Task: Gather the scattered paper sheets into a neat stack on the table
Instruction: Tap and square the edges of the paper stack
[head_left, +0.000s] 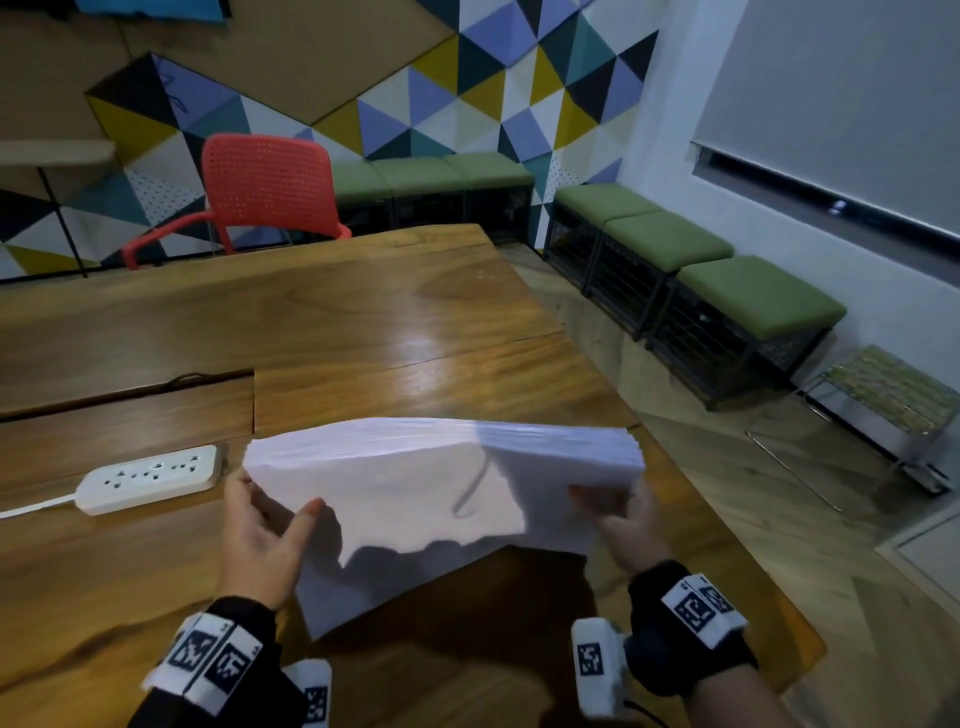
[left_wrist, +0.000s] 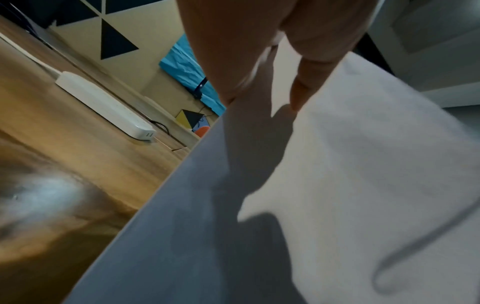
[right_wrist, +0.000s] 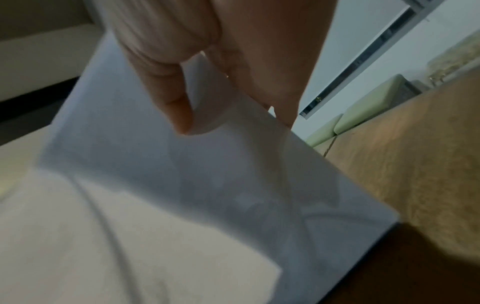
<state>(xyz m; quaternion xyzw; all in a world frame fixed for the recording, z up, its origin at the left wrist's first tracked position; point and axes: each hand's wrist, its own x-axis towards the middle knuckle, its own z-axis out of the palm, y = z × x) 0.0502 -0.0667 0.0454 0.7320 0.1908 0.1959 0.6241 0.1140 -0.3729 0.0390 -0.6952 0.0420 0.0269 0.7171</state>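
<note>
Thick stack of white paper sheets (head_left: 431, 483) held up off the wooden counter (head_left: 363, 332), tilted, its far edge raised toward the red chair (head_left: 267, 189) and its near edge sagging toward the person. No container in view; all visible sheets sit in this one stack, far edge fairly even, near edge ragged. Left hand (head_left: 260, 540) grips the stack's left side, thumb curled over the top sheet, fingers hidden beneath; in the left wrist view the thumb tip presses on the paper (left_wrist: 363, 164). Right hand (head_left: 631, 525) grips the stack's right side, thumb on top and fingers under; the right wrist view shows the thumb pinching down on the sheets (right_wrist: 207, 195). White power strip (head_left: 150, 478) lies flat on the counter just left of the stack, not touching it, cord running off to the left. Green-cushioned stools (head_left: 748, 291) stand on the floor well to the right of the stack, against the wall.
</note>
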